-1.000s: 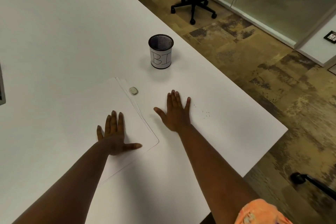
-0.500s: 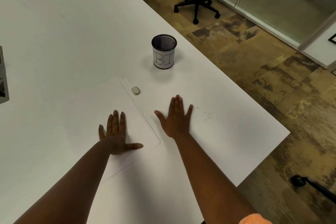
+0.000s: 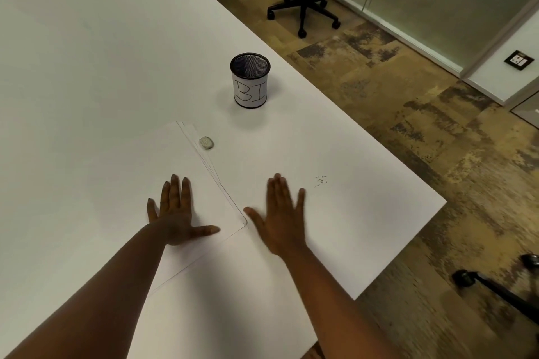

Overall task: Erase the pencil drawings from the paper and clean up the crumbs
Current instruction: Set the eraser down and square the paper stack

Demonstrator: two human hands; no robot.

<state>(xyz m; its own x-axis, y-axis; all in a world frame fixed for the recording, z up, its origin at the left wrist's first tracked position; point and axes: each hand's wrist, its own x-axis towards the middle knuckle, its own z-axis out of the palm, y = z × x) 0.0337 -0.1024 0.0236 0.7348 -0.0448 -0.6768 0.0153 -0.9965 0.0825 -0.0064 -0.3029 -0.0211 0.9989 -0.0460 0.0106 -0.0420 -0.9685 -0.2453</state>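
White on white across most of the frame: pale table (image 3: 87, 67), and just left of centre a small stack of paper (image 3: 163, 160) with edges slightly fanned along the right side. Left hand (image 3: 178, 213) pressed flat on the lower right part of the top sheet, fingers spread, thumb pointing right towards the corner, grip open and holding nothing; probably placed so to pin the sheets against sliding. Right hand (image 3: 281, 218) flat and open too, just right of the paper's corner on bare table, blurred at the fingertips, nothing held. No pencil marks visible on the sheet from here, though faint lines could be lost in the glare. Grey eraser (image 3: 206, 142) lying loose at the paper's right edge, above both hands, apart from both. Tiny dark crumbs (image 3: 320, 180) scattered on the table to the right of the right hand, near but not touching. Black mesh bin (image 3: 250, 80) with a handwritten label upright above centre, likely the place for the crumbs. Judging by this, erasing looks finished and sweeping remains; right palm well set for gathering the crumbs. Risk: brushing them off the near table edge onto the floor.
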